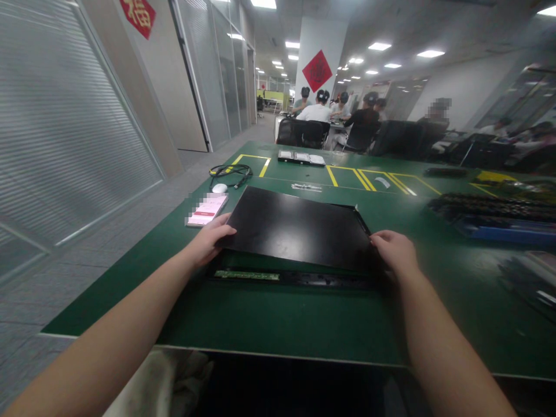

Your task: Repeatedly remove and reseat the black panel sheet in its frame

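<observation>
- Obs. from where I stand: large, flat, semi-gloss black rectangular panel [295, 226] is over a thin black rectangular frame [330, 281] on the dark-green desk [286, 321], approx. centre, in front of the person.
- Left hand [209, 240]: pinching panel's L edge, thumb on top; fingers below mostly hidden.
- Right hand [397, 252]: thumb & fingers pinching panel's R edge; whether frame's side is also gripped, can't tell.
- Alignment: panel askew; frame's near bar, w/ narrow green circuit board [247, 275], shows uncovered, & its far R corner sticks out past panel.
- Status (my judgement): panel is in hand both sides & loose from near bar, so that much done. Outstanding: panel neither seated in frame nor fully clear of it. Fitting vs. removal: can't tell.
- Nearby, L side: pink-screened phone [208, 209], white rounded mouse [219, 188], coiled black cable [234, 171]; none touched.
- Far R: blue tray [499, 233], well apart from work; contents blurred.
</observation>
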`<action>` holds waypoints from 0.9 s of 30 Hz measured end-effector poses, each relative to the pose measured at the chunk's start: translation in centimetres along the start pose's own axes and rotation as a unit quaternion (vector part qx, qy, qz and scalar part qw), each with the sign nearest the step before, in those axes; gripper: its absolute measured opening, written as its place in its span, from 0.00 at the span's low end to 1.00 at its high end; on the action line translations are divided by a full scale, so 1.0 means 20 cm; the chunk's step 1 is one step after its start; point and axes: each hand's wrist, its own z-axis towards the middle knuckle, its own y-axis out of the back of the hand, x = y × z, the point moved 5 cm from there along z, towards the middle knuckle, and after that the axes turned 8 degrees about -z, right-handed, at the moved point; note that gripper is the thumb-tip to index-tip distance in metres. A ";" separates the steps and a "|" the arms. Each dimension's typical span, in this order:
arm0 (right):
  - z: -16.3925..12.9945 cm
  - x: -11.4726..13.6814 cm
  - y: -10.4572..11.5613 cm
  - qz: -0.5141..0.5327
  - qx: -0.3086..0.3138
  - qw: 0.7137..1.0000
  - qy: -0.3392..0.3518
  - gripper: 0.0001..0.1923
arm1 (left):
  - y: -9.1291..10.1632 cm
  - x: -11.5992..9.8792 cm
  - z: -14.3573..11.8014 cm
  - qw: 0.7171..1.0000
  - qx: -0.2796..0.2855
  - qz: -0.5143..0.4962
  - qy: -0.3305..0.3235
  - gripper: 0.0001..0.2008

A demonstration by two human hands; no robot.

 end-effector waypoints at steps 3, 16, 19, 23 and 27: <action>0.00 0.00 0.00 0.002 0.004 1.000 -0.005 0.15 | 0.00 0.00 0.00 1.000 -0.004 0.006 -0.001 0.24; -0.01 0.00 0.01 0.009 0.006 1.000 -0.007 0.15 | 0.04 0.02 0.03 1.000 0.008 0.002 0.024 0.26; 0.00 0.00 0.01 0.012 0.008 1.000 -0.010 0.15 | 0.05 0.02 0.03 1.000 -0.003 0.003 0.027 0.26; 0.00 0.00 0.00 0.008 0.010 1.000 -0.009 0.15 | 0.04 0.01 0.02 0.999 -0.023 0.002 0.038 0.26; 0.00 0.00 0.00 0.009 0.012 1.000 -0.007 0.15 | 0.03 0.01 0.02 0.998 -0.042 -0.001 0.049 0.23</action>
